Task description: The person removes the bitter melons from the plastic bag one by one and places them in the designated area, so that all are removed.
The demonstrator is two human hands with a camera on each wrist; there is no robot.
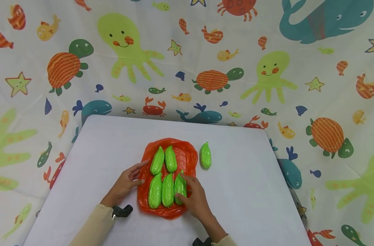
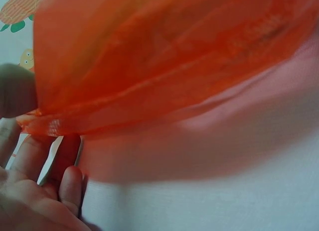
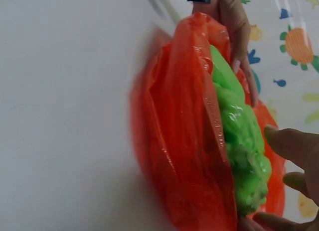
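Several glossy green gourd-shaped pieces [image 1: 155, 191] with pointed tips lie in two rows on a tray-like base wrapped in red plastic [image 1: 187, 153]. My left hand [image 1: 125, 182] is at the left rim; in the left wrist view, the thumb and fingers pinch the edge of the red plastic [image 2: 149, 81]. At the right side my right hand [image 1: 197, 200] holds the lower row's rightmost green piece [image 1: 181, 188], thumb by its lower end and a fingertip near its tip. Green pieces [image 3: 239, 126] sit above the folded plastic rim in the right wrist view.
Another green piece [image 1: 205, 155] lies alone on the white table [image 1: 242, 191], right of the red plastic. Behind the table hangs a cloth [image 1: 174, 61] printed with sea animals. Each wrist wears a black strapped device, such as the left one [image 1: 122, 210].
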